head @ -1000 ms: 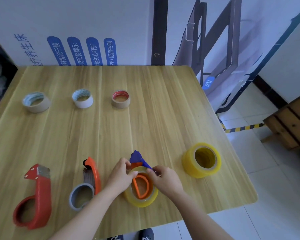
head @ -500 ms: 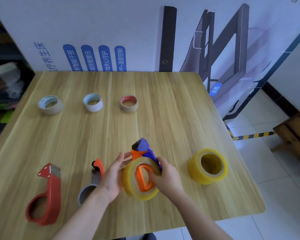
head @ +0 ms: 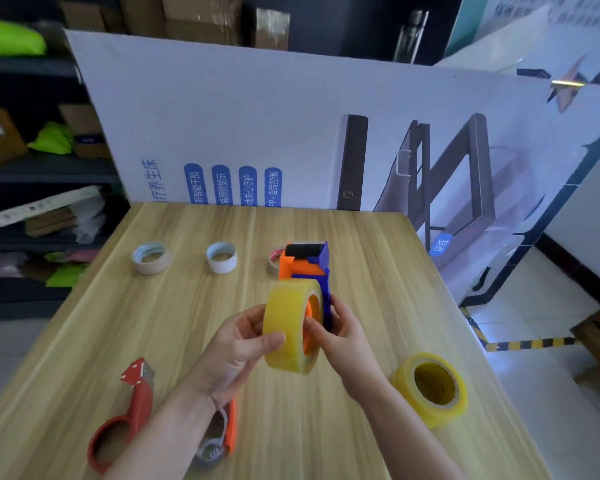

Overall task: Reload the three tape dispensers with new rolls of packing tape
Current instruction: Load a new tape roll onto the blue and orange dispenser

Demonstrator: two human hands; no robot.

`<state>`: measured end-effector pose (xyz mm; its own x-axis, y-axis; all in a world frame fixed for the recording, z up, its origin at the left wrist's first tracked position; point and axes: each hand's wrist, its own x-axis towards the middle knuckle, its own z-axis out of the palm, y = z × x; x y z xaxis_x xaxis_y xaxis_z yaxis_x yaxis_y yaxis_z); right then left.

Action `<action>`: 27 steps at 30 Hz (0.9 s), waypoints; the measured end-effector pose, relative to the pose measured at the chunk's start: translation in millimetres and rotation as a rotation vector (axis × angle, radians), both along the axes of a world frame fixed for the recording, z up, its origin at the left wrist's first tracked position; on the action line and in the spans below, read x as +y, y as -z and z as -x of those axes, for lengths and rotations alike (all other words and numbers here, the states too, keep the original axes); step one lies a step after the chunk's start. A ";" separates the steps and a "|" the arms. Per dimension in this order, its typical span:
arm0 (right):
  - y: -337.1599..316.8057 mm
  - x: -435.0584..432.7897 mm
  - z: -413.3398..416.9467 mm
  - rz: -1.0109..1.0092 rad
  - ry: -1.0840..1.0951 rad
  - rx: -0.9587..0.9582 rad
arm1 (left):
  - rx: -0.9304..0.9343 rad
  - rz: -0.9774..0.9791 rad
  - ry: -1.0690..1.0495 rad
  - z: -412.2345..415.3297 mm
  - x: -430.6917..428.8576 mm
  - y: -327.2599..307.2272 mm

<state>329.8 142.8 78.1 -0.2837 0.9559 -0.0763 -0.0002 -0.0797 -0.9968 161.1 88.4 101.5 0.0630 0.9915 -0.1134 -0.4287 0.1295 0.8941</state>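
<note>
Both hands hold an orange and blue tape dispenser upright above the table, with a yellow tape roll mounted on its hub. My left hand grips the roll's left face, thumb on its outer band. My right hand grips the dispenser's blue side and the roll's edge. A second yellow roll lies flat at the right. A red dispenser lies at the near left. A grey and orange dispenser lies partly under my left forearm.
Three small used rolls stand in a row at the back of the wooden table: one, another, and a third half hidden behind the dispenser. A printed board stands behind the table. Shelves with boxes are at the left.
The dispenser with its roll has been lifted off the table and turned upright, nose pointing away. My head has tilted up, showing more of the board and shelves.
</note>
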 end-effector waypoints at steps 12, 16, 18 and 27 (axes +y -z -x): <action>-80.7 -22.3 24.5 -0.238 -0.122 0.031 | 0.217 -0.256 -0.212 -7.1 -11.8 -48.6; -91.2 -22.8 23.1 -0.177 -0.234 0.178 | 0.523 -0.279 -0.248 -2.9 -19.1 -63.5; -93.4 -23.5 24.2 -0.176 -0.237 0.183 | 0.752 -0.294 -0.394 6.7 -20.7 -72.2; -100.2 -29.7 34.1 -0.242 -0.244 0.081 | 1.352 -0.726 -0.596 15.1 -10.8 -116.6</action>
